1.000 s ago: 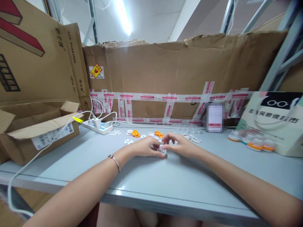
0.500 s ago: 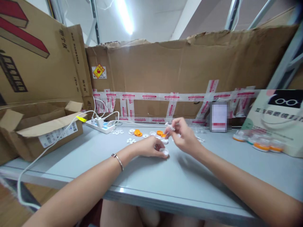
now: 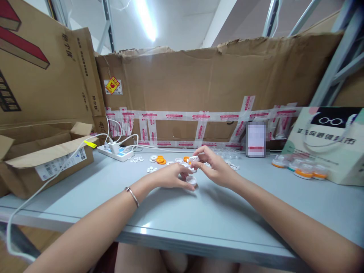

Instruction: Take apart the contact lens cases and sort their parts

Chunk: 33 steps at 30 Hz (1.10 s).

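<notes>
My left hand (image 3: 170, 176) rests low over the desk, thumb and fingers closed about the rim of a shallow white round cup (image 3: 191, 181) standing on the surface. Just above and to the right, my right hand (image 3: 214, 167) pinches a small white round plastic part (image 3: 193, 159) between thumb and fingertips. Behind the hands lie several white round pieces and an orange ring (image 3: 186, 159), partly hidden by the fingers. Further left are stacked orange rings (image 3: 160, 160) beside a white ring (image 3: 153, 157).
Small white discs (image 3: 137, 159) lie near a power strip (image 3: 116, 152) with cables. An open cardboard box (image 3: 65, 155) stands at left. Clear containers with orange bases (image 3: 303, 173) sit at right before a paper bag (image 3: 327, 151). A phone (image 3: 256, 140) leans against the back cardboard.
My right hand has come down and left with the white part, closer to the cup. The left hand stays at the cup, its fingers slightly looser. The whole view has shifted a little.
</notes>
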Each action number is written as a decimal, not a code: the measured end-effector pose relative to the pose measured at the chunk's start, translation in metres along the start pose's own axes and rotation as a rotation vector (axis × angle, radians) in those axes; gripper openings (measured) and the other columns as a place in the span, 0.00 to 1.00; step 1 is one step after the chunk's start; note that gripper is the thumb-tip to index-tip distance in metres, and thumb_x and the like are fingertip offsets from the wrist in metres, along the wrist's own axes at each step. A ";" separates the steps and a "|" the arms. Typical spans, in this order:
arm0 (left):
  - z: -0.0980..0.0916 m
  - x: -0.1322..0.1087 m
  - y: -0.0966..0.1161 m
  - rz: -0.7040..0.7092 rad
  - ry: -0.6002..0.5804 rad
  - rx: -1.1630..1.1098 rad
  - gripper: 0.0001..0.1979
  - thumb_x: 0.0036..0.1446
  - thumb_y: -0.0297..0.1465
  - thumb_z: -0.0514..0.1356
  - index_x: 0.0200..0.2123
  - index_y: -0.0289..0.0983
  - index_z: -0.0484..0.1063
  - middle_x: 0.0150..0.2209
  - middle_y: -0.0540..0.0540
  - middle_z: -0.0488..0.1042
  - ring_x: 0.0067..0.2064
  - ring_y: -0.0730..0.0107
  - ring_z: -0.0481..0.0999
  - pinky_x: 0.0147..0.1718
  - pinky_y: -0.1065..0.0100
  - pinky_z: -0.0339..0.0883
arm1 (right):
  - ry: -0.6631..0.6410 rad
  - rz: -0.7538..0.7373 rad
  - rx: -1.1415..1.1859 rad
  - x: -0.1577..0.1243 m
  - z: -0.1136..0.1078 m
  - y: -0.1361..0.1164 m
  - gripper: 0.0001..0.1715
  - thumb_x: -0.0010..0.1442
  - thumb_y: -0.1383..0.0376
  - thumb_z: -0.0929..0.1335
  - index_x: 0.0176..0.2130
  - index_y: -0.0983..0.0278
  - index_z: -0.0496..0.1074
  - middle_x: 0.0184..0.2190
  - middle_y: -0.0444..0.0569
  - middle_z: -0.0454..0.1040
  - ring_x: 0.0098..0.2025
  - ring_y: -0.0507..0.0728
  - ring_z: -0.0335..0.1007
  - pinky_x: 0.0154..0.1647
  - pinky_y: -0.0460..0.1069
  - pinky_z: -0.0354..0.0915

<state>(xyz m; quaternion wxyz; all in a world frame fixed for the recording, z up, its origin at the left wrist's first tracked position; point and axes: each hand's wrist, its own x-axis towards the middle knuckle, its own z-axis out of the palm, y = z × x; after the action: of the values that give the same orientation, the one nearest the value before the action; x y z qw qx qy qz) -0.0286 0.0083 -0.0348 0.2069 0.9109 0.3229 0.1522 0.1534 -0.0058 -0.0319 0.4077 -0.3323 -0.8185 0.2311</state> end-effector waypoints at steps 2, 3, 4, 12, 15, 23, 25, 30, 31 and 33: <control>-0.005 -0.001 0.002 -0.024 0.057 -0.060 0.23 0.43 0.45 0.59 0.40 0.35 0.70 0.34 0.46 0.71 0.35 0.69 0.68 0.32 0.72 0.60 | 0.011 -0.020 -0.040 0.001 0.000 0.000 0.08 0.56 0.63 0.62 0.37 0.62 0.60 0.26 0.44 0.70 0.29 0.52 0.67 0.32 0.48 0.62; -0.007 -0.001 0.003 -0.023 0.094 -0.097 0.22 0.45 0.44 0.58 0.40 0.35 0.70 0.35 0.46 0.72 0.36 0.69 0.69 0.33 0.71 0.60 | 0.017 -0.032 -0.057 0.001 -0.001 0.000 0.08 0.55 0.62 0.63 0.37 0.62 0.62 0.26 0.44 0.70 0.29 0.52 0.67 0.32 0.48 0.62; -0.010 -0.002 0.005 -0.013 0.130 -0.141 0.20 0.48 0.43 0.56 0.40 0.35 0.70 0.35 0.46 0.72 0.36 0.69 0.69 0.34 0.71 0.60 | 0.024 -0.045 -0.068 0.001 -0.001 0.000 0.09 0.55 0.62 0.63 0.37 0.63 0.63 0.26 0.44 0.70 0.29 0.52 0.66 0.31 0.48 0.62; -0.015 -0.001 0.013 0.096 0.250 -0.561 0.13 0.52 0.33 0.55 0.39 0.33 0.71 0.36 0.45 0.73 0.37 0.71 0.69 0.36 0.71 0.62 | 0.080 -0.197 -0.150 0.002 -0.001 0.007 0.12 0.55 0.67 0.63 0.39 0.61 0.71 0.29 0.47 0.72 0.31 0.53 0.67 0.34 0.48 0.63; -0.010 0.002 0.011 0.077 0.275 -0.667 0.11 0.49 0.31 0.59 0.37 0.32 0.72 0.33 0.45 0.74 0.34 0.73 0.70 0.34 0.71 0.63 | 0.098 -0.271 -0.184 0.001 0.001 0.011 0.16 0.56 0.70 0.60 0.41 0.60 0.71 0.30 0.47 0.72 0.31 0.52 0.67 0.34 0.49 0.64; -0.002 0.005 0.013 -0.032 0.364 -0.814 0.18 0.46 0.31 0.61 0.42 0.35 0.69 0.30 0.46 0.74 0.32 0.74 0.72 0.34 0.71 0.64 | 0.188 -0.087 -0.047 0.000 0.003 0.002 0.08 0.54 0.66 0.64 0.37 0.62 0.68 0.28 0.45 0.73 0.31 0.52 0.69 0.34 0.48 0.65; 0.000 0.006 0.013 -0.063 0.413 -0.834 0.17 0.45 0.32 0.62 0.40 0.33 0.69 0.32 0.45 0.73 0.32 0.73 0.72 0.33 0.70 0.64 | 0.205 -0.036 0.033 0.000 0.003 0.000 0.07 0.53 0.63 0.65 0.34 0.63 0.67 0.28 0.46 0.73 0.31 0.52 0.69 0.33 0.48 0.65; 0.001 0.006 0.011 -0.051 0.549 -0.564 0.11 0.45 0.32 0.62 0.32 0.32 0.68 0.31 0.45 0.72 0.33 0.71 0.72 0.32 0.69 0.65 | 0.143 0.156 0.217 0.002 0.005 0.000 0.15 0.50 0.56 0.66 0.32 0.65 0.71 0.29 0.48 0.74 0.31 0.53 0.70 0.32 0.48 0.66; 0.002 0.006 0.011 -0.031 0.586 -0.451 0.10 0.46 0.31 0.61 0.32 0.33 0.69 0.31 0.46 0.72 0.34 0.71 0.71 0.34 0.69 0.65 | 0.126 0.193 0.254 0.003 0.005 0.001 0.16 0.50 0.55 0.66 0.32 0.66 0.72 0.29 0.49 0.75 0.31 0.53 0.70 0.33 0.49 0.66; 0.003 0.006 0.011 0.028 0.643 -0.228 0.07 0.48 0.30 0.59 0.33 0.34 0.70 0.32 0.47 0.72 0.35 0.72 0.71 0.37 0.68 0.64 | 0.104 0.255 0.331 0.003 0.007 0.004 0.18 0.49 0.55 0.66 0.33 0.66 0.73 0.30 0.49 0.75 0.32 0.53 0.71 0.37 0.50 0.67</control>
<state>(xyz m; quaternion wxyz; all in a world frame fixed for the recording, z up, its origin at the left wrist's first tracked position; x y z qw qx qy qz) -0.0171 0.0031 -0.0315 0.1929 0.7918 0.3398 0.4694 0.1478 -0.0015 -0.0362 0.4659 -0.3733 -0.6985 0.3946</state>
